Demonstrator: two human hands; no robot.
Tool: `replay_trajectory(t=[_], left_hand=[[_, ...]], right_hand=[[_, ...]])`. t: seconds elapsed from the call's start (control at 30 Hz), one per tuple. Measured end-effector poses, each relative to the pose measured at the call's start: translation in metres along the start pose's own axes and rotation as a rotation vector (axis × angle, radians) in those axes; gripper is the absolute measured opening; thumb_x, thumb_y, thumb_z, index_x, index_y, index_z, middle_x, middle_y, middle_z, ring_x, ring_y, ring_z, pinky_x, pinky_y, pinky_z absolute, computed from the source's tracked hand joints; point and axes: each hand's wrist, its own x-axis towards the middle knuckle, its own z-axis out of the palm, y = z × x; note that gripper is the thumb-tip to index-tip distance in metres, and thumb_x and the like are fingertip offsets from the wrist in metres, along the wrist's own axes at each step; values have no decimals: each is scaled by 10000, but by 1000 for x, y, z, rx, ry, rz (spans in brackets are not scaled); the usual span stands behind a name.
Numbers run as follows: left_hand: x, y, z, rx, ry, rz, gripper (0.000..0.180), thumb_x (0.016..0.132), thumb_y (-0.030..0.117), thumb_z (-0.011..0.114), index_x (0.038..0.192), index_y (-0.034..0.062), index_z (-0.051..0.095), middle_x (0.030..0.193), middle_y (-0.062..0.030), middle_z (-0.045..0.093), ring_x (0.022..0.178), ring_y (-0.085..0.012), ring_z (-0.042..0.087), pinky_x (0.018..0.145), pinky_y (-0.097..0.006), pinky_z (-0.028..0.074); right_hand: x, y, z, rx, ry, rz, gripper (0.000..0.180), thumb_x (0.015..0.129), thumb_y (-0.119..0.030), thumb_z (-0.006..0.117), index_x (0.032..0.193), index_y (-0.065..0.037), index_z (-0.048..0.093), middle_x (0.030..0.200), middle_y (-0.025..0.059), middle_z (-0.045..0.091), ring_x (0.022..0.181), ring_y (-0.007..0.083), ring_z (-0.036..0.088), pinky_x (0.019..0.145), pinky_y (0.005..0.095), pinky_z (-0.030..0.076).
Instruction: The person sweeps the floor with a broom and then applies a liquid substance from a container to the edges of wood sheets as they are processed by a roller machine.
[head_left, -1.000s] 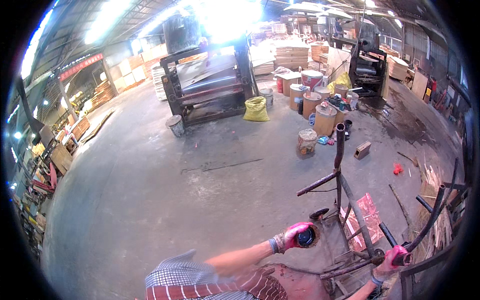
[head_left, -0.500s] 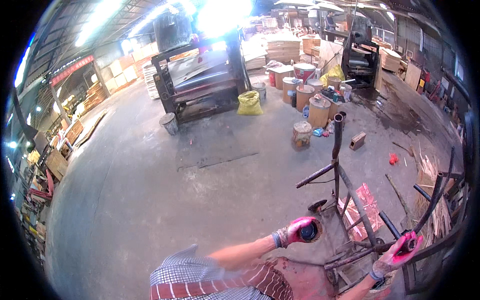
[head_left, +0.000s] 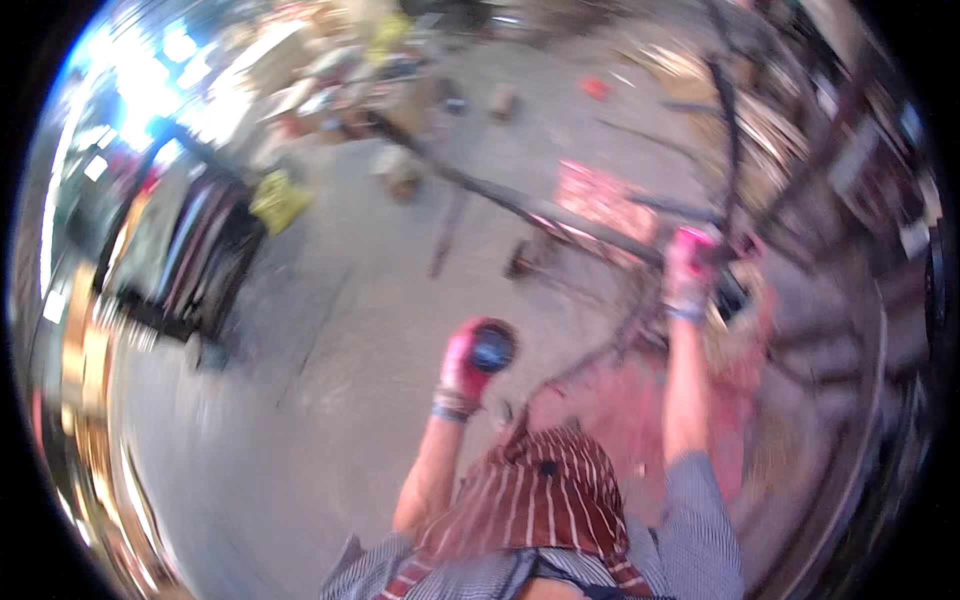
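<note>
The picture is heavily blurred and tilted. My left hand [head_left: 468, 362], in a pink glove, is closed around a small dark round container [head_left: 492, 345] held over the concrete floor. My right hand [head_left: 688, 268], also in a pink glove, grips a bar of a dark metal frame [head_left: 560, 215] that runs across the upper middle. A red-and-white striped cloth [head_left: 550, 490] hangs at my front between both forearms. The floor under the frame is stained reddish [head_left: 620, 400].
A pinkish-red sheet [head_left: 600, 195] lies beyond the frame. A yellow sack [head_left: 280, 198] and a large dark machine [head_left: 190, 250] stand at the left. Drums and stacked goods blur along the top; more dark metal bars [head_left: 830, 330] crowd the right.
The view has swung and tilted sharply, blurring everything. My right hand now sits higher on the frame bar. My left hand still holds the dark round container.
</note>
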Motion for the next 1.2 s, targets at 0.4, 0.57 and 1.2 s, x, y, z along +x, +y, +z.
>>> replay_trajectory(t=[0.4, 0.57, 1.2], left_hand=[[17, -13, 55, -240, -175, -169, 573, 935, 483, 492, 1351, 89, 486, 1334, -128, 546, 1208, -345, 542, 970, -593, 454], [32, -29, 78, -149, -311, -66, 576, 932, 377, 554, 1379, 33, 437, 1342, -144, 538, 1215, -292, 539, 1035, -457, 438], [36, -53, 70, -223, -174, -292, 503, 904, 368, 585, 1323, 103, 500, 1270, -114, 577, 1167, -304, 562, 969, -509, 482]], right_hand=[[-45, -85, -73, -481, -516, 162, 351, 890, -72, 522, 1239, -49, 559, 1178, 182, 623, 902, 336, 654, 800, 437, 528], [-86, -178, -37, -347, -1005, -313, 563, 697, 85, 527, 1236, -69, 575, 1261, 127, 593, 894, 274, 659, 750, 366, 551], [-4, -202, -21, 317, 27, 156, 324, 860, -106, 710, 1130, -32, 547, 854, 46, 626, 677, 120, 579, 605, 244, 488]])
